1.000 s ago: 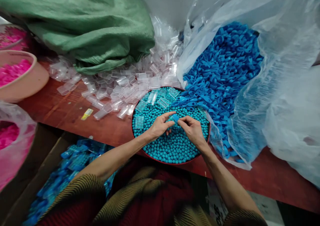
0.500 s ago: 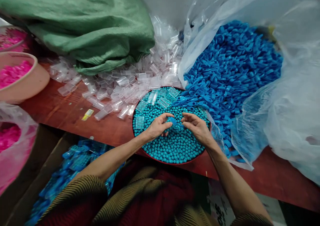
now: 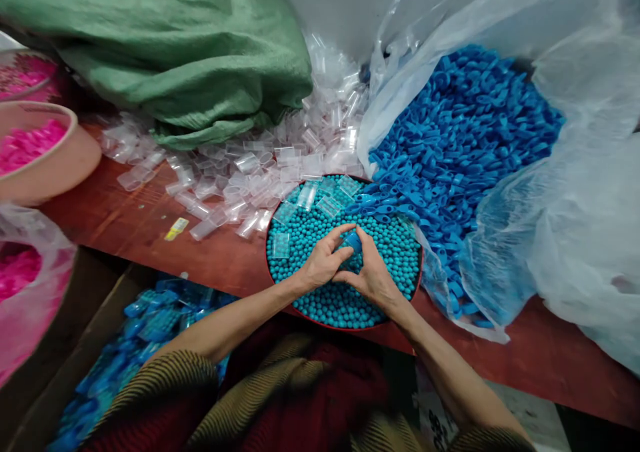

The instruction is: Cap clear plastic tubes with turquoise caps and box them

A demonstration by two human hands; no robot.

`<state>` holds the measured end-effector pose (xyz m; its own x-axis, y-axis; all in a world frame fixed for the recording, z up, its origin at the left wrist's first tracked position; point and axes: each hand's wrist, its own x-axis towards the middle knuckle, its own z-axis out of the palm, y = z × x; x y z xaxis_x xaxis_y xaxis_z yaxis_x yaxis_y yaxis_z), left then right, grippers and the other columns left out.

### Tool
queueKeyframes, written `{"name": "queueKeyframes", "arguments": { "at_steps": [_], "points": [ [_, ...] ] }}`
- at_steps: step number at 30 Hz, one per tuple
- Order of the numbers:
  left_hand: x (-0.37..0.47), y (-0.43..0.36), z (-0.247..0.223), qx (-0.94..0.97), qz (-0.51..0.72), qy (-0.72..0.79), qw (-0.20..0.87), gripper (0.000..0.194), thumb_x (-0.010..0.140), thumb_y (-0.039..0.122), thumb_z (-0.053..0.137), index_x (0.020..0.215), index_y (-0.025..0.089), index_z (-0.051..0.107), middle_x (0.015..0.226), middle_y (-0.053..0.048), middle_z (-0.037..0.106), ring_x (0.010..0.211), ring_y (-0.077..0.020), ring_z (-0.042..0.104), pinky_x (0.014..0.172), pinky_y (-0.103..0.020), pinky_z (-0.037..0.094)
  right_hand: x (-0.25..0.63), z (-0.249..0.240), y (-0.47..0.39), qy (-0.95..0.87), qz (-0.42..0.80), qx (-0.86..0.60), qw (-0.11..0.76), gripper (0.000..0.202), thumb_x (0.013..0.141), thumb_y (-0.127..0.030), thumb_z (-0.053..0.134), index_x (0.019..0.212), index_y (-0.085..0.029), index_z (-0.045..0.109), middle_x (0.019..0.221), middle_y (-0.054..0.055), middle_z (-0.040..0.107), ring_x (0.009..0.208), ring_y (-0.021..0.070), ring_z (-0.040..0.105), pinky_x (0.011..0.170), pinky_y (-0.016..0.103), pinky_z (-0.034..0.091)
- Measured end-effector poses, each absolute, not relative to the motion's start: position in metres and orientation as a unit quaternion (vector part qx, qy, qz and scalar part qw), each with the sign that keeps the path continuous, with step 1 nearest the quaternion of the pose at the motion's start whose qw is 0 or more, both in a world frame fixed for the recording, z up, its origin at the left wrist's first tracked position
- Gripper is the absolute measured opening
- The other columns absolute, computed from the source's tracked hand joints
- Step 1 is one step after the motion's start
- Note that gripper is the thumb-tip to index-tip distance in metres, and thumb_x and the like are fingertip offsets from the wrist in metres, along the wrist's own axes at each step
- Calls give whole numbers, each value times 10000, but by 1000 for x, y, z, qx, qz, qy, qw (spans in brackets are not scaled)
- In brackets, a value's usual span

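Observation:
Over a round red-rimmed tray (image 3: 269,271) of small teal beads (image 3: 345,309), my two hands meet. A small blue plastic piece (image 3: 353,241) is pinched between them. My left hand (image 3: 323,262) closes on its left side with thumb and forefinger. On the other side my right hand (image 3: 375,279) presses the piece with its fingertips, its thumb close to my left hand. Whether the blue piece is joined to a clear part is too small to tell. Several clear plastic cases (image 3: 307,195) lie on the beads near the tray's far edge.
Right of the tray, blue plastic pieces (image 3: 465,132) spill from a clear bag (image 3: 585,239). Clear cases (image 3: 250,185) are heaped behind, beside a green sack (image 3: 200,59). Left are a tub (image 3: 55,165) of pink pieces and a yellow label (image 3: 177,229). Below sits a box of filled blue items (image 3: 145,332).
My right hand has moved left and now touches the blue piece, which was in my left hand alone. My left hand has shifted slightly right.

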<state>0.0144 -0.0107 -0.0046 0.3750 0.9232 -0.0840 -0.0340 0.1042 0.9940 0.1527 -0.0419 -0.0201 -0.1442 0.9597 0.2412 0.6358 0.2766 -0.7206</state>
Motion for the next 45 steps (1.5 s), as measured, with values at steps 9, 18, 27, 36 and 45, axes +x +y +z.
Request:
{"name": "queueKeyframes", "arguments": {
  "at_steps": [9,18,27,36,45],
  "points": [
    [23,-15,7,471,373,448,662,275,755,166,574,1031,156,576,808,8,604,731,-102,549,723,-218,438,148,-29,-42,-776,29,-551,306,790,745,-525,594,1322,-64,313,995,182,578,821,301,633,585,407,547],
    [12,-16,11,575,348,475,568,231,793,196,514,1017,168,566,779,22,563,671,-91,489,647,-200,413,140,-18,-45,-786,109,-551,259,787,778,-487,573,1387,-105,253,1069,172,569,839,279,624,588,372,528],
    [-132,-15,20,650,216,693,224,389,835,336,468,1192,210,557,965,-41,641,832,-187,581,758,-293,450,163,-12,-24,-784,128,-571,207,294,924,-300,431,1153,-193,581,1042,85,637,909,197,616,742,287,489],
    [-106,-18,17,810,-29,586,18,347,898,269,392,1199,236,561,977,-98,604,938,-253,529,795,-361,409,154,-12,31,-774,-55,-630,29,368,915,-184,376,1250,-131,518,1118,155,573,894,254,531,639,317,381],
    [-56,-1,3,850,-83,510,100,459,877,115,309,1293,224,468,1006,-93,588,944,-220,544,768,-316,438,164,-10,24,-795,-46,-603,-44,248,906,-162,387,970,-172,626,914,122,559,832,232,480,595,301,292]
  ]
}}
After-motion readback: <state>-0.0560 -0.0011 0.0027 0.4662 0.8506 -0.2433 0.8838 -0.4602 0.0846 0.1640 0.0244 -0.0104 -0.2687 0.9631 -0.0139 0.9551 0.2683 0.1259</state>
